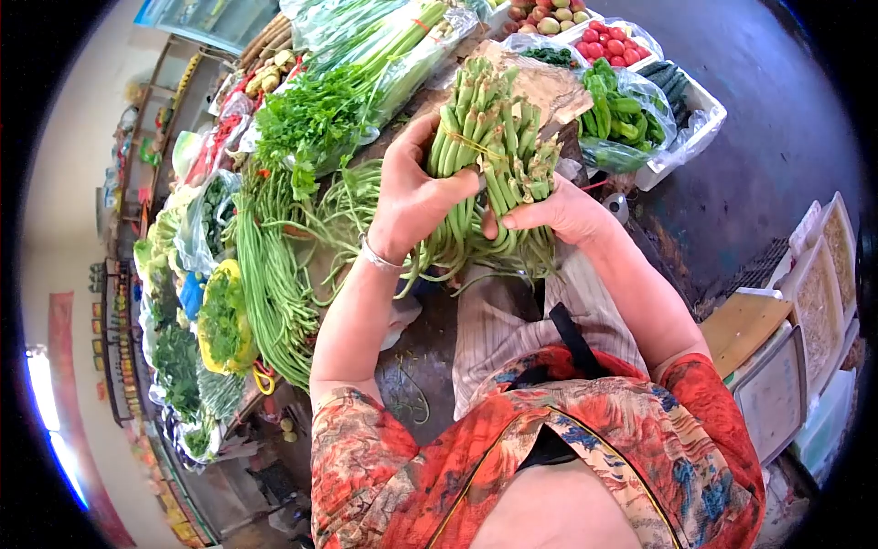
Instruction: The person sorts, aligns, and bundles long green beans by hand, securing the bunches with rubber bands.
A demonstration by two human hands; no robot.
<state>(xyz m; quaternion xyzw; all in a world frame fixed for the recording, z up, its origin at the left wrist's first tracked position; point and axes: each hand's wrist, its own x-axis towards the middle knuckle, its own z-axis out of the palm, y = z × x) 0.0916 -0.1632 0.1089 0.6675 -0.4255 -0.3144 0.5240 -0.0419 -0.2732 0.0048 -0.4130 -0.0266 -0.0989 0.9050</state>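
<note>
Two tied bundles of green stalks are held up side by side over the produce table. My left hand, with a bracelet at its wrist, is closed round the left bundle. My right hand grips the lower part of the right bundle, its thumb across the stalks. A thin yellowish tie runs round the left bundle. Long green beans hang below and between the hands. More long beans lie on the table to the left.
Leafy celery lies behind at the left. Bagged green peppers, tomatoes and a white foam box are at the back right. A yellow bag of greens sits at the left. Grain bins stand at the right.
</note>
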